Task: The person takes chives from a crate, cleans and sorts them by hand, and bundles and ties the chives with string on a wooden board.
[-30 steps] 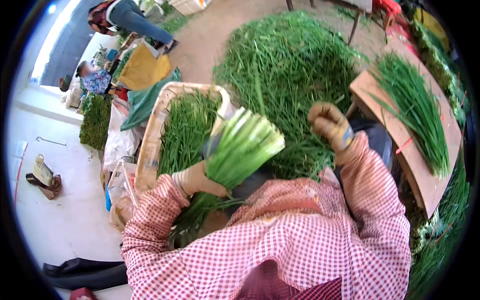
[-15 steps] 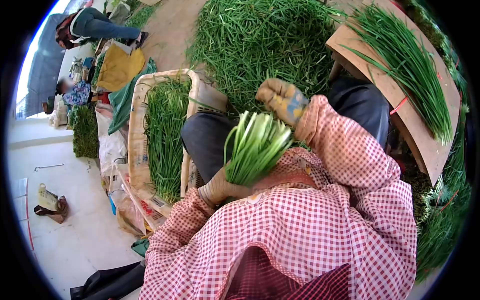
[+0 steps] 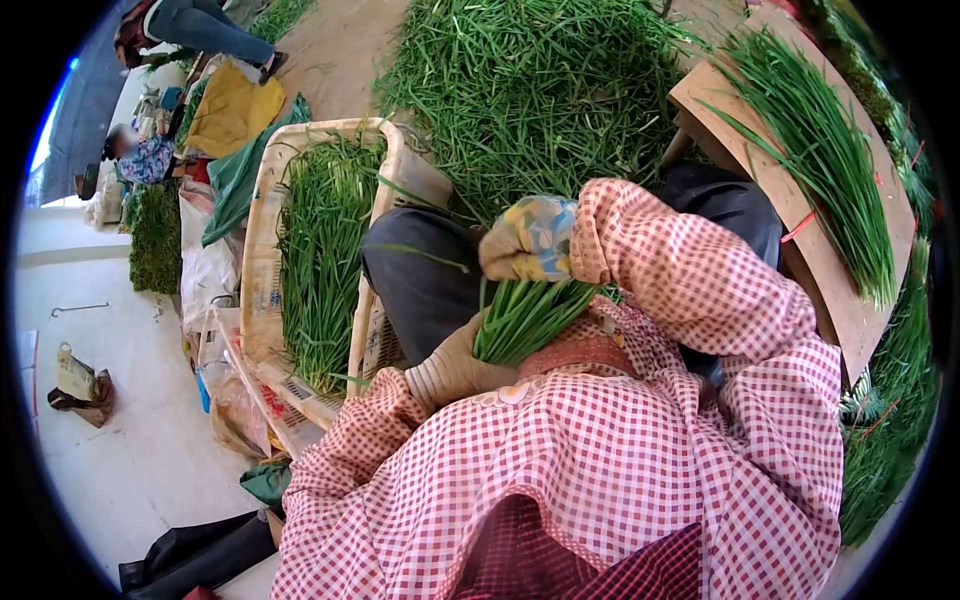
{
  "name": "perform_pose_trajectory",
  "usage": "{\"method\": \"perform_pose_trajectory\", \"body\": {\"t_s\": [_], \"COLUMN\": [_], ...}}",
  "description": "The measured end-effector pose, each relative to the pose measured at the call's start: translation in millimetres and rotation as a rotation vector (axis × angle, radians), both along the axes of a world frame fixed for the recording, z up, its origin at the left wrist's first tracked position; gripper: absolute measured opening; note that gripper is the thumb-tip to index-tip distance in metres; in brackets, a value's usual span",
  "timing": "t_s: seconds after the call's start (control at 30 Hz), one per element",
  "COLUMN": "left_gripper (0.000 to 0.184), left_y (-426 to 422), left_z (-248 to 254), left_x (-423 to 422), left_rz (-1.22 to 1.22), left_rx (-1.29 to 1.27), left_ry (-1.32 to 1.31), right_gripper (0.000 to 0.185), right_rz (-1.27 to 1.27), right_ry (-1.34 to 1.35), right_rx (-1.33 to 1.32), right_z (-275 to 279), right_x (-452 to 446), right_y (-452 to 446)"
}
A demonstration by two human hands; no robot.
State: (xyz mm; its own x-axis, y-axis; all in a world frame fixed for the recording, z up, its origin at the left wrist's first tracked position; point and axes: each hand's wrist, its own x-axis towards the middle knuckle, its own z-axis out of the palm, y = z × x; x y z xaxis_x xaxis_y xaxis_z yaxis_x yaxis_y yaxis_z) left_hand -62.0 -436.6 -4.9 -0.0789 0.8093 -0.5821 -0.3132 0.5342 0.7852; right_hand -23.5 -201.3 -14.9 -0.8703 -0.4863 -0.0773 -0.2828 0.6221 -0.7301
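Note:
My left hand [image 3: 460, 368], in a pale knit glove, is closed around a bunch of garlic chives [image 3: 532, 318] in front of my belly. My right hand [image 3: 528, 240], in a glove patched blue and yellow, lies over the top end of that bunch with its fingers curled onto it. It hides the pale cut ends. A single loose chive leaf [image 3: 425, 255] shows to the left of my right hand, above my dark trouser leg.
A crate [image 3: 262, 285] of chives stands at my left. A large heap of chives [image 3: 530, 90] lies ahead. On the right, a board [image 3: 725, 105] carries a long pile of chives [image 3: 825, 160] beside a red tie [image 3: 798, 227]. Two other people are at the far left.
My right hand has moved left and down onto the pale ends of the bunch, which showed before. My left hand still holds the bunch. A loose leaf now shows at the left.

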Motion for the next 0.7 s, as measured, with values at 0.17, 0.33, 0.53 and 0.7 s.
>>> {"method": "perform_pose_trajectory", "body": {"t_s": [0.17,0.33,0.53,0.7], "left_gripper": [0.087,0.077,0.075,0.067], "left_y": [-5.9,-42.2,-21.6,-16.0], "left_z": [12.5,7.9,15.1,20.4], "left_x": [-4.3,-25.2,-10.2,2.8], "left_rz": [0.035,0.229,0.175,0.248], "left_rx": [-0.006,0.015,0.066,0.105], "left_ry": [-0.118,-0.381,-0.254,0.015], "right_gripper": [0.015,0.058,0.053,0.036], "right_rz": [-0.765,-1.033,-0.41,-0.553], "right_ry": [0.035,0.12,-0.317,-0.388], "right_rx": [-1.024,0.087,-0.859,-0.603], "right_z": [-27.3,-57.9,-2.3,10.0], "right_x": [-12.6,19.1,37.5,44.9], "right_y": [26.3,88.5,35.1,24.6]}}
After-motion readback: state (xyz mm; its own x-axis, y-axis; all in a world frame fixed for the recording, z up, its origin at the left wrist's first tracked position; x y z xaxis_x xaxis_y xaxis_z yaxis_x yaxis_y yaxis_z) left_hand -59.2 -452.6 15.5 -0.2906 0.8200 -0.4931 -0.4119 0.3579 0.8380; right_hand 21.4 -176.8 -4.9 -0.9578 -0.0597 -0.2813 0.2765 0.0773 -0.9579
